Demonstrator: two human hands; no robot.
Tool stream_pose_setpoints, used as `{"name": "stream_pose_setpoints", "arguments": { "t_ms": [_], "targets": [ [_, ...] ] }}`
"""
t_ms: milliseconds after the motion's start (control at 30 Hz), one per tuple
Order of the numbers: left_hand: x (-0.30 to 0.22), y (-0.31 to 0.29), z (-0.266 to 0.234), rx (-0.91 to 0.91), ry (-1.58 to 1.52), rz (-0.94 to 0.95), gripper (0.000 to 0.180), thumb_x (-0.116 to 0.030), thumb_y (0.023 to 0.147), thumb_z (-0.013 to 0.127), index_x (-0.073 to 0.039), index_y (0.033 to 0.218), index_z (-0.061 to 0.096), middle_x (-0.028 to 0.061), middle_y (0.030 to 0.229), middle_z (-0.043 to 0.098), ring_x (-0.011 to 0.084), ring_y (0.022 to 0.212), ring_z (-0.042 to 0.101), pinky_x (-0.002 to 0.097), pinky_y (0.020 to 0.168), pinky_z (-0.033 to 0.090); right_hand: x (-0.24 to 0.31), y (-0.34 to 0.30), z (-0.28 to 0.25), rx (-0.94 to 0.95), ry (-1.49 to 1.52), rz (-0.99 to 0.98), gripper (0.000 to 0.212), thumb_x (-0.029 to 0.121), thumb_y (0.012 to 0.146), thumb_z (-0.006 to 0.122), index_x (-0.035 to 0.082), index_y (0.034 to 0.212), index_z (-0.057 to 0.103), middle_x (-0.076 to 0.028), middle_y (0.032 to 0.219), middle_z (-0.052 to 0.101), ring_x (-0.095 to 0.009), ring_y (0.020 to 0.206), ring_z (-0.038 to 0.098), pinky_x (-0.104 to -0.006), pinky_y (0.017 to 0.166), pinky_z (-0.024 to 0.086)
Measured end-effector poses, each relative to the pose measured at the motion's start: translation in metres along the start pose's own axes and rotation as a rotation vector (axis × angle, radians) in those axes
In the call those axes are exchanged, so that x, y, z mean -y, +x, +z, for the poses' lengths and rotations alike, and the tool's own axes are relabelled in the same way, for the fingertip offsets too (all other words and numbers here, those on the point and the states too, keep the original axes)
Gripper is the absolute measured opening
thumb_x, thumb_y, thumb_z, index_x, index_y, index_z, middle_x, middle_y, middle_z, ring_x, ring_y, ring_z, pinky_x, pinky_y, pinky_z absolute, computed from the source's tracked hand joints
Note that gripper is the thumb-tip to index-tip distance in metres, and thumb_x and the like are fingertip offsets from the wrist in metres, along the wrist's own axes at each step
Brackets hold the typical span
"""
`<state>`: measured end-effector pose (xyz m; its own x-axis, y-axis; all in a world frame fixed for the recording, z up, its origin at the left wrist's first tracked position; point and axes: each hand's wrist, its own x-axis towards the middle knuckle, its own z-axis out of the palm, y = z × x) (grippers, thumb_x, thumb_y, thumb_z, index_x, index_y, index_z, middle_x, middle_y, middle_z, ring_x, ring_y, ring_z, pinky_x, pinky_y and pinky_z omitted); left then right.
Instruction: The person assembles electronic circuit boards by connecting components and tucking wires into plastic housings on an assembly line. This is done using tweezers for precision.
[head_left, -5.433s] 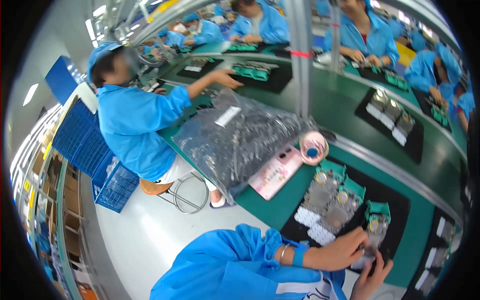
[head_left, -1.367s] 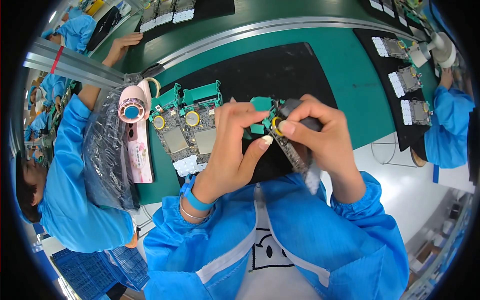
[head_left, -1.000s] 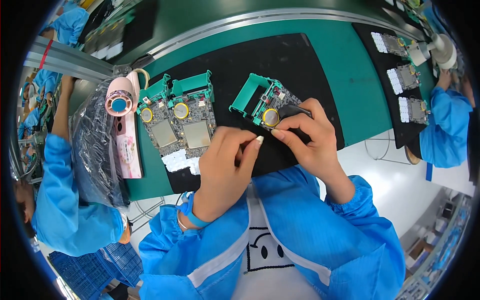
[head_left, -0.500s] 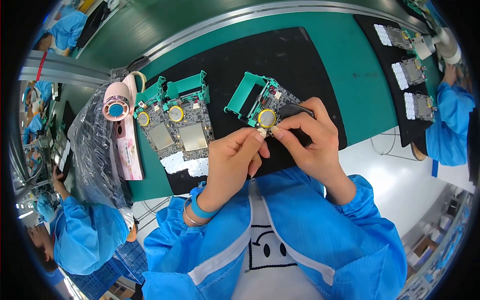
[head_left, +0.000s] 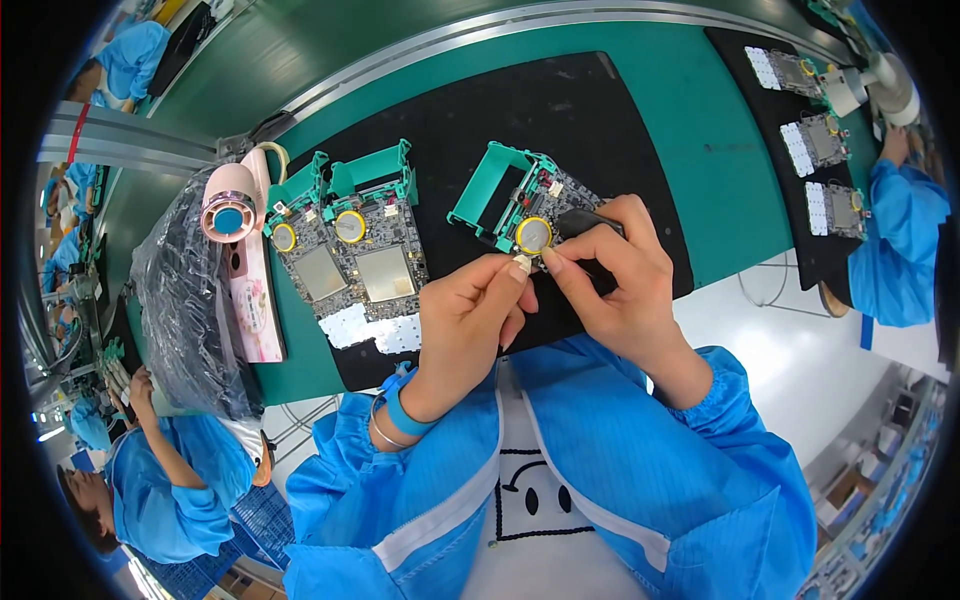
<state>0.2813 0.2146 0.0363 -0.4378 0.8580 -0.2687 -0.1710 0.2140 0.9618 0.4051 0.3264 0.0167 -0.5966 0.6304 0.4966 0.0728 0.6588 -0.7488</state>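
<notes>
- Our left hand (head_left: 465,310) pinches a small white piece (head_left: 522,264), just beside the yellow-ringed coin cell (head_left: 534,235).
- Our right hand (head_left: 628,268) grips the green-framed circuit board (head_left: 566,192), next to a black part (head_left: 580,221).
- That board is over the black mat (head_left: 500,105), nearer its right edge.
- Two more boards (head_left: 388,272) sit along its left edge.

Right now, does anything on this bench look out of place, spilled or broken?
I see nothing spilled or broken. The pink fan-like device and flat flowered item, left of the two green-framed boards, look odd beside electronics, perhaps personal things. The board in the right hand sits askew to those two, probably just from handling.
</notes>
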Motion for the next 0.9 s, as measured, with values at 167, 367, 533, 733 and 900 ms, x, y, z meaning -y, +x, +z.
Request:
{"name": "stream_pose_setpoints", "arguments": {
  "t_ms": [167, 367, 533, 733, 900],
  "targets": [
    [-0.0008, 0.0036, 0.0008, -0.010, -0.045, -0.025, 0.029, -0.013, 0.094, 0.051, 0.003, 0.073, 0.061, 0.0020, 0.052, 0.050, 0.0047, 0.040, 0.038, 0.0202, 0.038, 0.025, -0.0031, 0.0000, -0.0032, 0.034, -0.009, -0.001, 0.011, 0.005, 0.072, 0.074, 0.004, 0.078, 0.065, -0.010, 0.085, 0.053, -0.020, 0.074, 0.054, -0.0282, 0.062, 0.042],
    [0.0035, 0.0032, -0.0026, 0.011, -0.103, -0.016, 0.027, -0.011, 0.093, 0.052, 0.005, 0.075, 0.062, 0.0057, 0.059, 0.056, 0.0054, 0.041, 0.040, 0.0201, 0.038, 0.026, -0.0046, 0.0018, -0.0060, 0.074, 0.011, -0.051, 0.012, 0.007, 0.072, 0.074, 0.004, 0.078, 0.065, -0.010, 0.085, 0.053, -0.021, 0.078, 0.053, -0.0294, 0.066, 0.041],
    [0.0041, 0.0038, -0.0042, 0.042, -0.114, -0.023, 0.025, -0.010, 0.093, 0.052, 0.006, 0.076, 0.062, 0.0074, 0.063, 0.058, 0.0058, 0.041, 0.041, 0.0202, 0.038, 0.026, -0.0053, 0.0011, -0.0073, 0.095, 0.052, -0.042, 0.012, 0.007, 0.072, 0.074, 0.004, 0.078, 0.065, -0.010, 0.085, 0.053, -0.021, 0.079, 0.053, -0.0300, 0.066, 0.041],
    [0.0031, 0.0023, -0.0028, 0.019, -0.116, -0.014, 0.023, -0.009, 0.092, 0.052, 0.006, 0.079, 0.063, 0.0076, 0.063, 0.058, 0.0058, 0.042, 0.040, 0.0205, 0.038, 0.027, -0.0006, -0.0012, -0.0014, 0.026, 0.022, 0.022, 0.012, 0.006, 0.072, 0.074, 0.005, 0.081, 0.065, -0.010, 0.083, 0.052, -0.022, 0.079, 0.053, -0.0300, 0.066, 0.042],
    [0.0025, 0.0025, -0.0019, 0.006, -0.104, -0.011, 0.023, -0.008, 0.092, 0.052, 0.006, 0.079, 0.063, 0.0072, 0.063, 0.058, 0.0054, 0.042, 0.040, 0.0204, 0.038, 0.026, 0.0008, 0.0003, -0.0010, -0.052, -0.116, -0.087, 0.014, 0.005, 0.071, 0.075, 0.006, 0.081, 0.066, -0.010, 0.080, 0.052, -0.021, 0.072, 0.052, -0.0290, 0.061, 0.041]
  ]
}}
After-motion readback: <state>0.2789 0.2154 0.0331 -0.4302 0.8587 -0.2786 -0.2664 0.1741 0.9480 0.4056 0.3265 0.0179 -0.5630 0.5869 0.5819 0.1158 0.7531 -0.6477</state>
